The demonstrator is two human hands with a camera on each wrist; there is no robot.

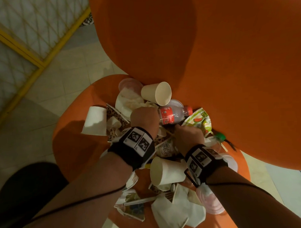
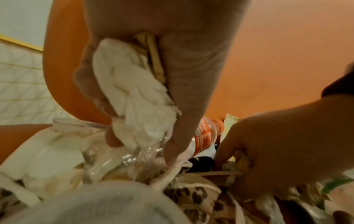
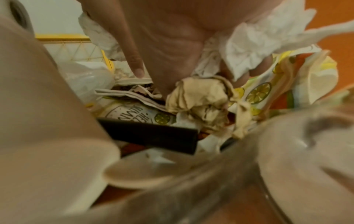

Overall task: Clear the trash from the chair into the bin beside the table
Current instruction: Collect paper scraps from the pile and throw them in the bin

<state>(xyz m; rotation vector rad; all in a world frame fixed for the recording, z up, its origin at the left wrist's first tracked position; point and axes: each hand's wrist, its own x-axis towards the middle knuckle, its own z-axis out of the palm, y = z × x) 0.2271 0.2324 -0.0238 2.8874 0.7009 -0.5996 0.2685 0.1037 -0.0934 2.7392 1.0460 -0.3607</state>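
A heap of trash covers the orange chair seat (image 1: 73, 134): paper cups (image 1: 156, 93), napkins, a clear bottle with a red label (image 1: 174, 115) and a fruit-print paper plate (image 1: 200, 120). My left hand (image 1: 144, 120) is down in the middle of the heap. In the left wrist view, my left hand (image 2: 141, 145) grips a crumpled white napkin (image 2: 134, 106) with a leopard-print scrap behind it. My right hand (image 1: 188, 134) digs in beside the plate. In the right wrist view, my right hand (image 3: 191, 72) holds crumpled white tissue (image 3: 249, 50) above a stained beige napkin (image 3: 201, 103). The bin is out of sight.
The chair's tall orange back (image 1: 213, 59) rises just behind the heap. More cups (image 1: 166, 171), folded white paper (image 1: 171, 214) and pink plastic lids (image 1: 215, 202) lie at the seat's near edge. A green-capped bottle (image 1: 219, 136) lies at the right. A yellow-framed lattice screen (image 1: 22, 50) stands on the tiled floor at the left.
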